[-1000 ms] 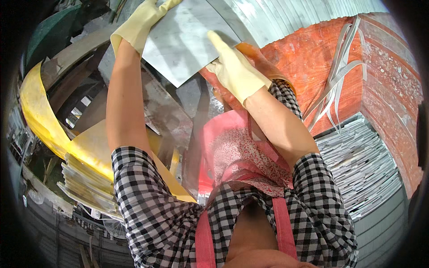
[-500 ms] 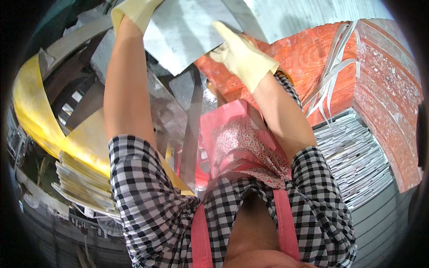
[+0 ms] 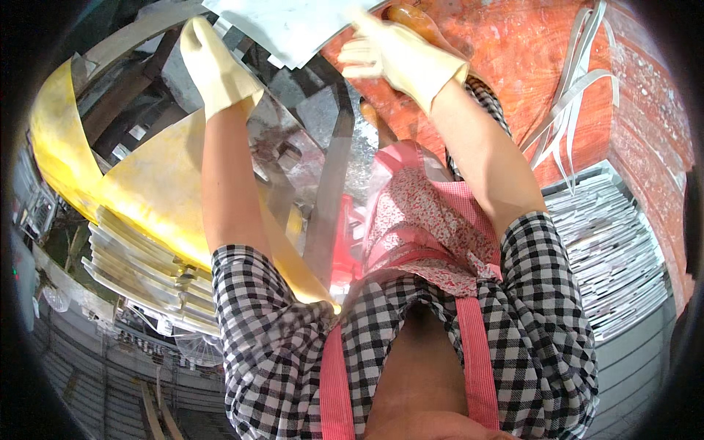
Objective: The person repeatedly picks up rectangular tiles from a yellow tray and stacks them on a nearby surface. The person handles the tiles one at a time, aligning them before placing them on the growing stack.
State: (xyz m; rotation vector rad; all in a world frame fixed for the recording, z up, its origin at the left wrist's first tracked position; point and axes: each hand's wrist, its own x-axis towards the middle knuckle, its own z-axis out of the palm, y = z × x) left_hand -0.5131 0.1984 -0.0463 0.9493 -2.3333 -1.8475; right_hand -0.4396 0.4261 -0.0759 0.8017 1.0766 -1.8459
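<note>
Both my hands wear cream rubber gloves. My left hand [image 3: 216, 70] hangs to the left of a pale, flat sheet [image 3: 293, 26], apart from it, with fingers stretched forward, seen edge-on, and nothing visible in them. My right hand [image 3: 403, 59] is over the orange-red wood-grain surface [image 3: 513, 81], beside the sheet's right edge. Its fingers are spread and slightly blurred, holding nothing I can see. The sheet's far part runs out of the top of the view, and its near corner looks stepped, like stacked layers.
A curved yellow panel [image 3: 161, 176] and stacked pale strips [image 3: 150, 275] stand at the left. Grey metal bars [image 3: 330, 183] cross below the sheet. Loose white straps [image 3: 576, 84] hang over the orange surface, above a bin packed with thin strips [image 3: 605, 249].
My left hand has come off the sheet and drawn nearer. My right hand has moved up and right, its fingers now spread. The sheet sits farther up in view.
</note>
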